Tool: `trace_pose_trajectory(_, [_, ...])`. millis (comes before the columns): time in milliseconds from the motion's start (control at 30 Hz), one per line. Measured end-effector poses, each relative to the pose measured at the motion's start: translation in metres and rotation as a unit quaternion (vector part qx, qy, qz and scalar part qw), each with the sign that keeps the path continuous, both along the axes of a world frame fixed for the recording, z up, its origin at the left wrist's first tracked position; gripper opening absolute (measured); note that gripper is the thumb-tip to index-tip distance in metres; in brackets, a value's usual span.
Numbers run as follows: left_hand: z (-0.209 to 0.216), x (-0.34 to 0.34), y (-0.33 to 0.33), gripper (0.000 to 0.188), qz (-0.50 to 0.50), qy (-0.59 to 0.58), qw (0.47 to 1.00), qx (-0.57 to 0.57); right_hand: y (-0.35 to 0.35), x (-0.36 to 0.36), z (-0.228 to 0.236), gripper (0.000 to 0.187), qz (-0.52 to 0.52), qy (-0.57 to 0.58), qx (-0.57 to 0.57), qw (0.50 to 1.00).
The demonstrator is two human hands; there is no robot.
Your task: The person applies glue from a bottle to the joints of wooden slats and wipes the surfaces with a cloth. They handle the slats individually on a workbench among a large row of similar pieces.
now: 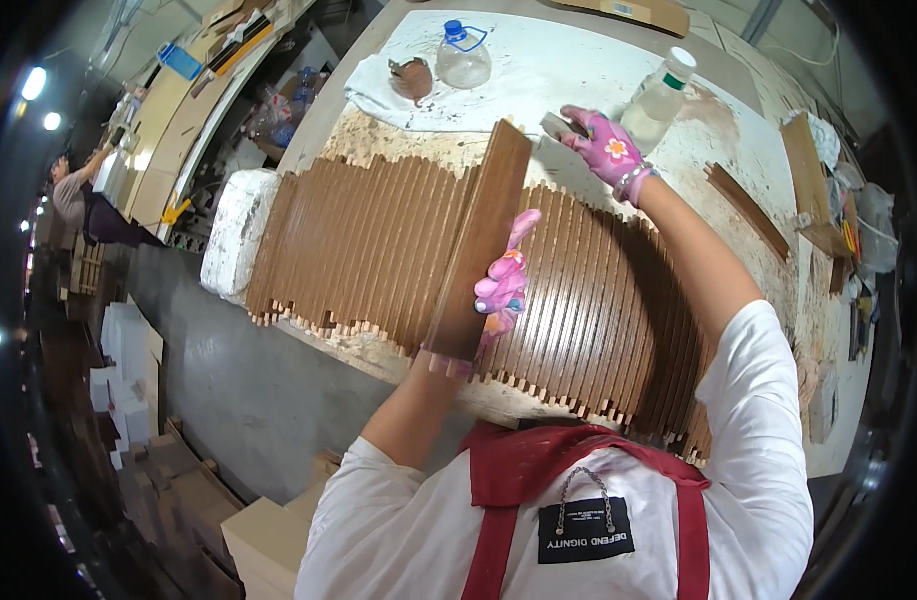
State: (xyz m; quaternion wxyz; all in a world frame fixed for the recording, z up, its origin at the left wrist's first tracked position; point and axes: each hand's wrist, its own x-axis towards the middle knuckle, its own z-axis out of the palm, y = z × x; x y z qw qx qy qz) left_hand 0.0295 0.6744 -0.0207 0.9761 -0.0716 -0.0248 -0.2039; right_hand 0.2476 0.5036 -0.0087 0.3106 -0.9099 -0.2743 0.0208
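My left hand (503, 288), in a pink patterned glove, is wrapped round a wide dark brown wooden board (479, 235) and holds it tilted up. Beneath the board lies a row of narrow brown wooden slats (364, 235), packed side by side with pale tenons at their near ends. My right hand (611, 152), also in a pink glove, is off to the right of the board's far end. Its fingers close on a small grey flat piece (555, 125), whose kind I cannot make out. The piece and the board are apart.
A clear jug with a blue cap (465, 60) and a brown crumpled thing (411, 80) stand on white cloth. Right of them is a clear bottle (661, 100). A white wrapped block (239, 232) borders the slats. One loose strip (747, 210) lies right. Another person (84, 200) works far left.
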Motion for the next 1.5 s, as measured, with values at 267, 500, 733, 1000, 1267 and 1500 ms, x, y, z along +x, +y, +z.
trace_pose_trajectory(267, [-0.001, 0.021, -0.013, 0.069, -0.134, -0.153, 0.972, -0.117, 0.009, -0.058, 0.047, 0.071, -0.043, 0.469, 0.427, 0.772])
trace_pose_trajectory(500, [0.029, 0.012, -0.053, 0.053, -0.202, -0.084, 0.975, 0.037, -0.071, -0.105, 0.055, 0.047, -0.093, 0.402, 0.510, 0.755])
trace_pose_trajectory(733, [-0.006, -0.020, -0.061, 0.066, -0.241, 0.074, 0.965, -0.080, -0.156, -0.186, 0.043, 0.023, -0.322, 0.259, 0.593, 0.691])
trace_pose_trajectory(1000, [0.015, -0.036, -0.090, 0.047, -0.120, -0.035, 0.873, 0.472, -0.229, -0.270, 0.030, 0.020, -0.361, 0.225, 0.646, 0.634])
trace_pose_trajectory(1267, [0.052, -0.086, -0.159, 0.033, -0.088, 0.015, 0.802, 0.591, -0.359, -0.318, 0.032, 0.041, -0.259, 0.022, 0.259, 0.930])
trace_pose_trajectory(1500, [0.054, -0.149, -0.317, 0.042, -0.142, 0.018, 0.851, 0.506, -0.536, -0.342, 0.001, 0.068, -0.496, 0.042, 0.168, 0.851])
